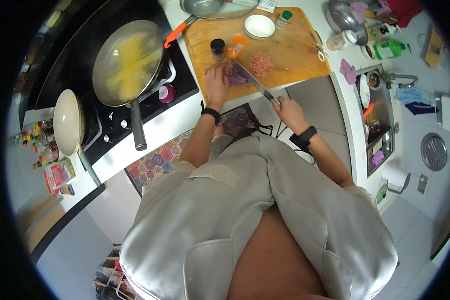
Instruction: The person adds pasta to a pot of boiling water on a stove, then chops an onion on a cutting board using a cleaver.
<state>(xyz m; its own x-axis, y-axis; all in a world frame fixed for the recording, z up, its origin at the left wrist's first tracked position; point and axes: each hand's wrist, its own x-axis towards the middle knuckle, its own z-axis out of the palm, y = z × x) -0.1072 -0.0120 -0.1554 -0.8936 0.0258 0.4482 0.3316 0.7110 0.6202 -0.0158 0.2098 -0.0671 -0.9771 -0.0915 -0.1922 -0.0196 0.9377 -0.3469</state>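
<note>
My right hand point(290, 114) grips a kitchen knife point(256, 82) by its handle; the blade slants up and left across a wooden cutting board point(302, 47). Chopped purple onion point(238, 76) lies along the blade's left side, and a heap of diced pink meat point(261, 64) lies on its right. My left hand point(217, 84) is lowered at the board's left edge beside the onion, fingers close together and curled down. What sits under those fingers is hidden. Just beyond them stands a black-capped jar point(217, 47), with an orange packet point(240, 45) close to the knife tip.
A white bowl point(259, 26), a green-capped jar point(284, 18) and scissors point(319, 49) are on the board. Left, a frying pan point(102, 67) of spaghetti sits on the black hob point(185, 82), its handle pointing toward me; a cream pan point(67, 120) stands farther left. The sink point(389, 112) is right.
</note>
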